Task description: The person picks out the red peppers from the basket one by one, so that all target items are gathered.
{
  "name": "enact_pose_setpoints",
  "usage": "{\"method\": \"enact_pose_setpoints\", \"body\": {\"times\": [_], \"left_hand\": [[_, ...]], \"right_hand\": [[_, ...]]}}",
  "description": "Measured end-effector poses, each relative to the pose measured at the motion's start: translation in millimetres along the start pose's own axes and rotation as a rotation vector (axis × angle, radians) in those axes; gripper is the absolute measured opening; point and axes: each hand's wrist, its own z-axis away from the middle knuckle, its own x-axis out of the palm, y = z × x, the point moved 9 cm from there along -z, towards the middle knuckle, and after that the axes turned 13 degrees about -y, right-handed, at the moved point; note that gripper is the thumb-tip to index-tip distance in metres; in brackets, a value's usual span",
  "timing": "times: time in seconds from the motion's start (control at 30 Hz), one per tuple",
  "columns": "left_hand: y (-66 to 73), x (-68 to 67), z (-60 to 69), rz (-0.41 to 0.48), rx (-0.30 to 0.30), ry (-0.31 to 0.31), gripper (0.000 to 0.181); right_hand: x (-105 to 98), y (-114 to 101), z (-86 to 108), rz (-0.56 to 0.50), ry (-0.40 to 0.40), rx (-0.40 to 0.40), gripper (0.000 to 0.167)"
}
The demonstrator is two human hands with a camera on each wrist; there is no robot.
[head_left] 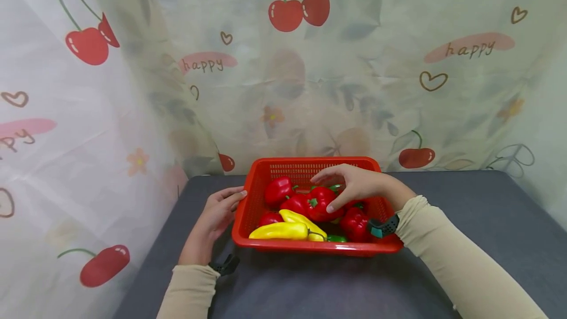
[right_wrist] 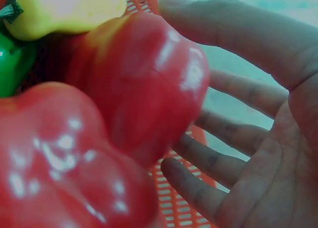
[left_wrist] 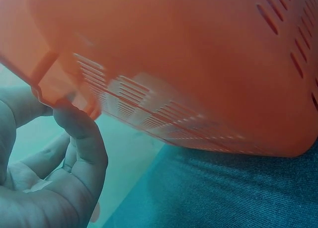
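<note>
Red peppers [head_left: 321, 197] | left hand [head_left: 217, 214] pinching basket rim [head_left: 283, 244] | right hand [head_left: 360, 184] spread | yellow peppers [head_left: 279, 231] alongside

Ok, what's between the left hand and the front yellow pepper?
The left wall of the red basket. In the head view, the left hand grips its rim from outside, and the front yellow pepper lies inside.

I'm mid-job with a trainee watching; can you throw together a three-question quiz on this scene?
1. True or false: the bare left hand grips the red, slotted plastic basket.

2. In the head view, the two long, glossy yellow peppers lie nearest the basket's: A) far side; B) near side; C) right side.

3. Fill in: the ____ hand is at the shiny, rounded red bell peppers.

Key: 1. True. 2. B. 3. Right hand.
</note>
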Motion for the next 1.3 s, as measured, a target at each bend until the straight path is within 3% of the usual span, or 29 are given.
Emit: {"method": "enact_pose_setpoints", "body": {"times": [0.5, 0.87, 1.13, 1.3], "left_hand": [[0.4, 0.0, -1.8, -0.005, 0.002, -0.012, 0.047], [-1.2, -1.1, -1.6, -0.004, 0.0, -0.004, 0.047], [-0.6, -0.6, -0.9, 0.0, 0.003, -0.002, 0.047], [-0.8, -0.7, -0.4, -0.007, -0.003, 0.005, 0.051]], "right_hand": [[13, 11, -10.0, -0.003, -0.039, 0.102, 0.071], [15, 8, -9.3, -0.004, -0.051, 0.085, 0.07], [5, 0, -1.0, 0.025, 0.004, 0.074, 0.07], [-1, -5, 7.9, -0.015, 0.032, 0.032, 0.067]]}}
